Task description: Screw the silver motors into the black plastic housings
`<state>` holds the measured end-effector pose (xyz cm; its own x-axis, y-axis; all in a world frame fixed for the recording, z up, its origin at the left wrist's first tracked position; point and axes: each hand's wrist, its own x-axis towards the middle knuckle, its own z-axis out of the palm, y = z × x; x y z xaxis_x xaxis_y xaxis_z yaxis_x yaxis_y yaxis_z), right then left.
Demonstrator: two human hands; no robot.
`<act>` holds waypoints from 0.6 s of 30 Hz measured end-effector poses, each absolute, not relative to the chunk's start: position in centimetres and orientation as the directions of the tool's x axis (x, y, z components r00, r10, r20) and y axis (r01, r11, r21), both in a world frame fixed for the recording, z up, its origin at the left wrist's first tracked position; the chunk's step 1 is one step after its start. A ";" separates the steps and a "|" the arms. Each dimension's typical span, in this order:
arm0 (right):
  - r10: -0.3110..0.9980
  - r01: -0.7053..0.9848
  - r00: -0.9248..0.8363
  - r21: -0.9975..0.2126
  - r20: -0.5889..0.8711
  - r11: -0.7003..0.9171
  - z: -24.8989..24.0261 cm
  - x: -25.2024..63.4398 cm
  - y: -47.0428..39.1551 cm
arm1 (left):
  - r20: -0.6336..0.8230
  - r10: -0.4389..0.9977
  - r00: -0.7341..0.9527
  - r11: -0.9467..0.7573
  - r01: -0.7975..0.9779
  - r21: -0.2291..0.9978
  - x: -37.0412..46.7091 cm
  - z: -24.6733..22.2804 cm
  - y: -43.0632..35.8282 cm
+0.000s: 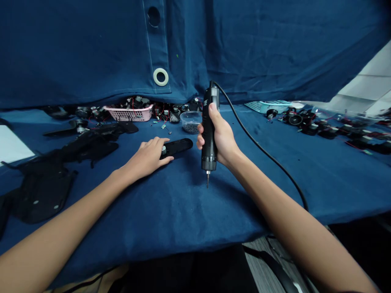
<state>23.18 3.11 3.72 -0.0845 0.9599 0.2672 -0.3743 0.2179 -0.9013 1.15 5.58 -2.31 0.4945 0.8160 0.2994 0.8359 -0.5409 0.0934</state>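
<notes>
My right hand is wrapped round a black electric screwdriver, held upright with its bit pointing down above the cloth. A black cable leaves the tool's top and runs off to the right. Over the left end of a long black plastic part lies my left hand, thumb on the near side and fingers on the far side. A small silvery round piece shows on that part beside the fingers. Just behind the screwdriver stands a clear plastic bowl with small dark pieces inside, too small to name.
Several black plastic parts lie on the blue cloth to the left. A pink basket and a light blue basket stand at the back. Motor-like parts with red wires spread at the right. A blue curtain hangs behind.
</notes>
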 end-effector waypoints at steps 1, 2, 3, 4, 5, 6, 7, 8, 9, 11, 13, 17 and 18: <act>0.960 -0.376 -0.084 -0.901 0.267 0.217 3.7 23.2 3.1 | 0.300 0.816 0.494 -0.541 0.836 0.093 1.2 -2.3 5.6; 0.961 -0.378 -0.082 -0.901 0.264 0.215 3.7 23.1 3.1 | 0.301 0.816 0.494 -0.541 0.836 0.092 1.2 -2.3 5.6; 0.962 -0.378 -0.078 -0.901 0.261 0.213 3.7 23.1 3.1 | 0.302 0.815 0.494 -0.540 0.837 0.090 1.2 -2.3 5.6; 0.963 -0.378 -0.075 -0.901 0.258 0.212 3.8 23.1 3.1 | 0.305 0.816 0.492 -0.538 0.838 0.088 1.2 -2.3 5.6; 0.964 -0.378 -0.073 -0.902 0.256 0.211 3.8 23.1 3.0 | 0.306 0.815 0.492 -0.538 0.838 0.087 1.2 -2.3 5.6; 0.964 -0.378 -0.072 -0.902 0.255 0.210 3.8 23.1 3.0 | 0.308 0.815 0.491 -0.538 0.838 0.086 1.2 -2.4 5.6; 0.965 -0.378 -0.071 -0.902 0.252 0.208 3.8 23.1 3.0 | 0.309 0.814 0.491 -0.539 0.838 0.087 1.2 -2.4 5.6; 0.965 -0.377 -0.073 -0.903 0.250 0.205 3.8 23.1 3.0 | 0.309 0.814 0.492 -0.540 0.837 0.089 1.1 -2.4 5.6; 0.966 -0.375 -0.073 -0.904 0.250 0.205 3.8 23.1 3.0 | 0.308 0.813 0.494 -0.542 0.836 0.090 1.1 -2.4 5.6; 0.964 -0.372 -0.069 -0.903 0.255 0.212 3.8 23.1 3.0 | 0.302 0.815 0.495 -0.542 0.835 0.092 1.0 -2.4 5.6; 0.962 -0.372 -0.065 -0.901 0.266 0.224 3.8 23.1 3.0 | 0.299 0.817 0.493 -0.539 0.837 0.094 1.1 -2.4 5.6; 0.961 -0.364 -0.055 -0.901 0.272 0.234 3.8 23.0 3.0 | 0.317 0.800 0.510 -0.573 0.807 0.146 1.5 -2.0 5.1; 0.961 -0.361 -0.052 -0.902 0.273 0.236 3.8 23.0 3.0 | 0.320 0.788 0.526 -0.592 0.789 0.163 1.6 -1.8 4.8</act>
<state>22.97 2.97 3.83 -0.0524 0.9607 0.2726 -0.3612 0.2363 -0.9021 1.64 4.81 -1.84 0.5256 0.7883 0.3199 0.7892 -0.5922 0.1626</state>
